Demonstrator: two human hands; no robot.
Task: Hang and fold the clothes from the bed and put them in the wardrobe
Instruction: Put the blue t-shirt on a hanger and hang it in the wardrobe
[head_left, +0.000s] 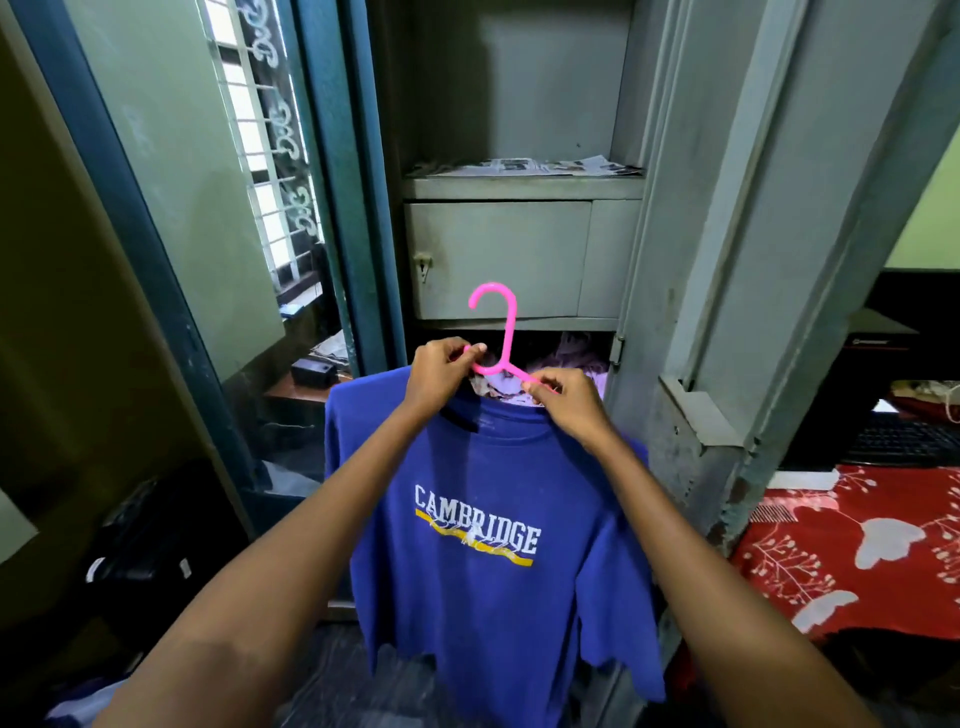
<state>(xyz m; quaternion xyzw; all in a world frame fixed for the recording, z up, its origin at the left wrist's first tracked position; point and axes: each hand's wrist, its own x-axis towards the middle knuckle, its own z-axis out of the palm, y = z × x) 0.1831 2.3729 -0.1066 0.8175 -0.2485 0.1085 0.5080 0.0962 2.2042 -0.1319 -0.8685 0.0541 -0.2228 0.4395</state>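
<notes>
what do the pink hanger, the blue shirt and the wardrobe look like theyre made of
The hanger looks like plastic: one smooth, glossy, moulded pink piece. The shirt looks like soft knit cloth, probably cotton, matte, draping in folds, its white and yellow print cracked. The wardrobe looks like painted sheet metal: thin flat grey panels with folded edges, scuffs, and paint worn off low on its door.

"CAMBRIDGE" is printed across the blue T-shirt (483, 571).

Dim room; daylight glares through the window (260, 156) left of the wardrobe (519, 104). Lower corners are shadowed, edges bend outward, centre sharp.
</notes>
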